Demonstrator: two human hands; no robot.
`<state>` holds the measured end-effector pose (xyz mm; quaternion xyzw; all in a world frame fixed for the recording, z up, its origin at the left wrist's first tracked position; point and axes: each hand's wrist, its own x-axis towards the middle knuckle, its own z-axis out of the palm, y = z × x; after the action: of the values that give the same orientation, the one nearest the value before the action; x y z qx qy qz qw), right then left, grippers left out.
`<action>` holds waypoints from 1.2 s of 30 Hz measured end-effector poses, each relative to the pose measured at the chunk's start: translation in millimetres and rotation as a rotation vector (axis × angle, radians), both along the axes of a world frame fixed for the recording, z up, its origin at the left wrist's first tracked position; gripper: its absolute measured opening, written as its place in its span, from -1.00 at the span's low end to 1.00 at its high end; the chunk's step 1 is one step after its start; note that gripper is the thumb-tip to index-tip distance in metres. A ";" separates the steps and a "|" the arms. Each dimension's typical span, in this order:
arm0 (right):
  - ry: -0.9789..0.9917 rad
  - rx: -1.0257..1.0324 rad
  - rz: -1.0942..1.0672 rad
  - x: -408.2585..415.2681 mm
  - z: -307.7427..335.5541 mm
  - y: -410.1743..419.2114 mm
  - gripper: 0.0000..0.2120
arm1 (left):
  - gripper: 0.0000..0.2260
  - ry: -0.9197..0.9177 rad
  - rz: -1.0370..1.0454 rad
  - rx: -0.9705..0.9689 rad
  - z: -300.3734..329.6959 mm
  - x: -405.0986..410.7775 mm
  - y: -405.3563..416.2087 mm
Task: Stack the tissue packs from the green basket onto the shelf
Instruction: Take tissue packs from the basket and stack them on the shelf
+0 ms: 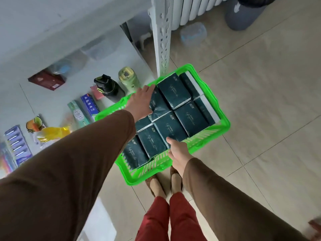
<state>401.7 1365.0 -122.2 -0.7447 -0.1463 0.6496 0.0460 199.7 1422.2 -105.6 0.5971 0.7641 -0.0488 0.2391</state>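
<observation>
— What is the biggest thing in view?

— The tiled floor (251, 105), and to the left of it the white shelf (52, 94) with its perforated upright post (161, 42). A person stands over them in brown sleeves and red trousers.

— And the basket?

— The green basket (224, 122) sits on the floor right against the foot of the post, its left edge beside the shelf board. It is packed with dark green tissue packs (174, 91), lying flat in rows and touching one another; a few at the right stand on edge, showing white sides.

— What are the hands doing?

— The left hand (141, 103) reaches over the far left part of the basket, fingers straight and flat, lying on or just above a pack; I cannot tell whether it presses down. It grips nothing. The right hand (178, 153) is at the near rim, thumb on top of a pack near the front; its fingers are hidden below, so I cannot tell how firmly it holds.

— What is on the shelf?

— A black bottle (109, 88) and a pale green bottle (128, 78) stand beside the basket. Further left lie toothpaste boxes (85, 110), a dark red box (46, 80) and a yellow packet (50, 134).
</observation>
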 end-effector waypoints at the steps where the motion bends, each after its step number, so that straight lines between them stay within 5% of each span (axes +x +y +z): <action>1: 0.010 -0.008 -0.004 0.5 -3.2 1.2 -0.56 | -0.02 0.007 0.000 -0.003 -3.5 0.9 0.0; 5: -0.008 0.001 0.007 2.9 -10.0 -1.4 -0.47 | 0.11 -0.009 0.036 -0.048 -6.0 -5.3 1.6; 12: 0.002 0.101 -0.039 7.5 -2.9 -13.2 -0.42 | -0.34 -0.270 0.167 -0.101 16.0 -29.1 1.9; 19: 0.003 0.420 0.198 13.3 41.9 -24.6 -0.55 | -0.24 -0.208 0.239 -0.005 59.5 -16.9 -56.8; 27: 0.219 0.811 0.763 -55.3 180.4 -61.2 -0.72 | -0.44 -0.109 0.596 0.269 190.4 -105.0 -246.1; 36: 0.549 1.028 1.148 -238.2 283.3 -223.4 -0.71 | -0.49 0.061 0.915 0.494 307.3 -221.3 -554.7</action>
<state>163.6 1141.6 161.0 -0.2542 -0.7680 0.5829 0.0758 -21.6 867.4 201.6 0.2388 0.9423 0.2253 0.0657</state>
